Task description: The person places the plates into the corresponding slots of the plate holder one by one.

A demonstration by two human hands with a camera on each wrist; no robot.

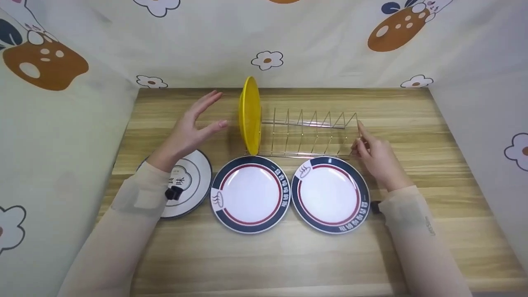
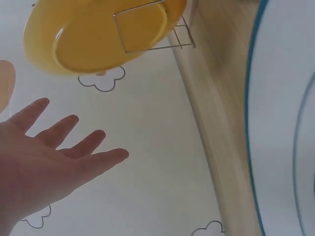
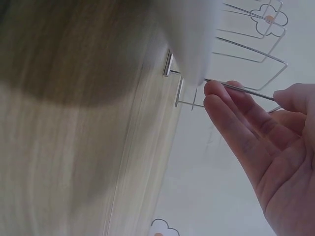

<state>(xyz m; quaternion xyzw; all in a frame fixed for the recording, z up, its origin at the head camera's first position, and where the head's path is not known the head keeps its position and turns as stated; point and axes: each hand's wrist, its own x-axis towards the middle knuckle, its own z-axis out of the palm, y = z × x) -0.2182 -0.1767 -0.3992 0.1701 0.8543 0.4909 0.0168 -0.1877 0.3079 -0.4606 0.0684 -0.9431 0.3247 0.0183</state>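
Observation:
A yellow plate (image 1: 250, 117) stands on edge in the left end of a wire dish rack (image 1: 307, 123). To its left is my left hand (image 1: 187, 130), fingers spread and apart from the plate. The left wrist view shows this hand (image 2: 59, 162) with its palm bare and the yellow plate's underside (image 2: 108, 39) beyond. At the rack's right end, my right hand (image 1: 377, 159) holds the end wire. In the right wrist view, the thumb and fingers of that hand (image 3: 275, 147) pinch the wire (image 3: 241, 89).
Two white plates with dark blue rims and red rings, the middle one (image 1: 251, 194) and the right one (image 1: 330, 194), lie flat before the rack. A white plate with thin ring lines (image 1: 194, 181) lies partly under my left forearm. Patterned cloth (image 1: 206, 45) surrounds the wooden table (image 1: 255, 264).

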